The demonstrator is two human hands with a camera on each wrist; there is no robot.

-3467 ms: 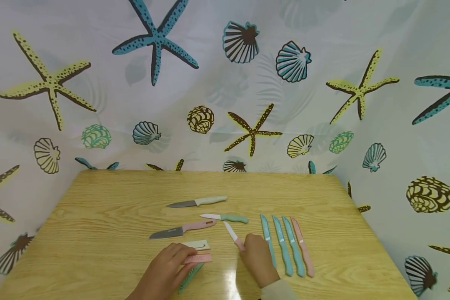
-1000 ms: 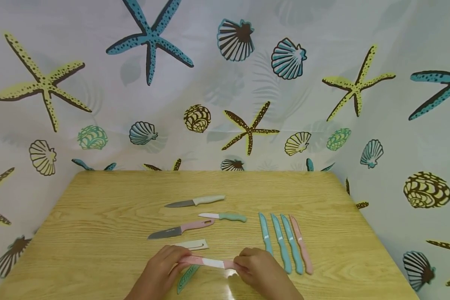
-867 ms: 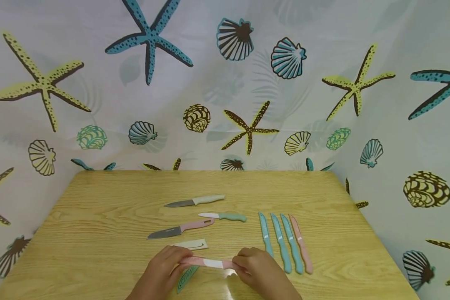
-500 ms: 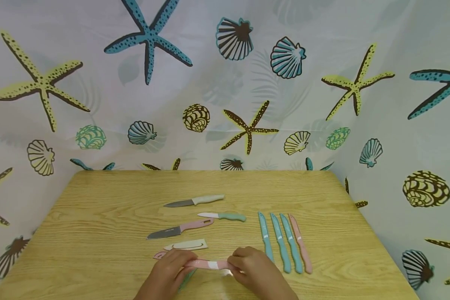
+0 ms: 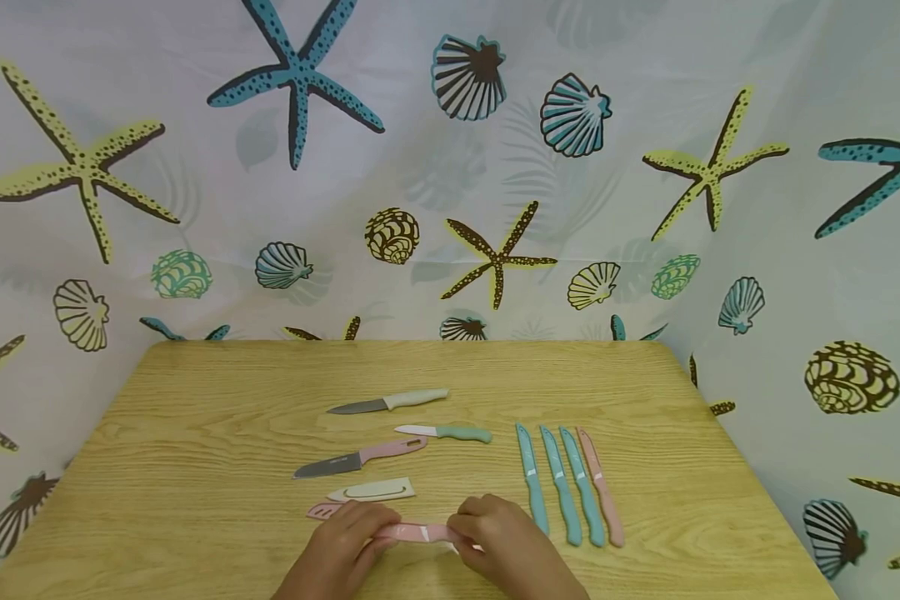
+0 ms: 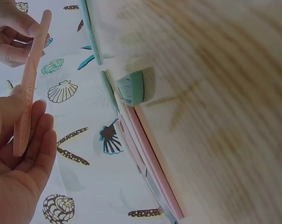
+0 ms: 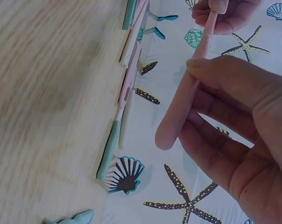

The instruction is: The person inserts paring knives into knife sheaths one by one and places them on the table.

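One pink sheath [image 5: 405,532] is pinched by the left hand [image 5: 342,540], one pink handle [image 7: 177,109] by the right hand [image 5: 501,536].

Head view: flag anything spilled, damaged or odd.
Nothing looks spilled or damaged. One small oddity: a white sliver shows between the held pink sheath and pink handle, so the sheath may not be fully seated.

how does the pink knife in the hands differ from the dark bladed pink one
The held knife has its white blade mostly inside a pink sheath; the dark-bladed knife is unsheathed. The held knife is between left hand and right hand; the dark-bladed knife lies on the table. Both handles are pink.
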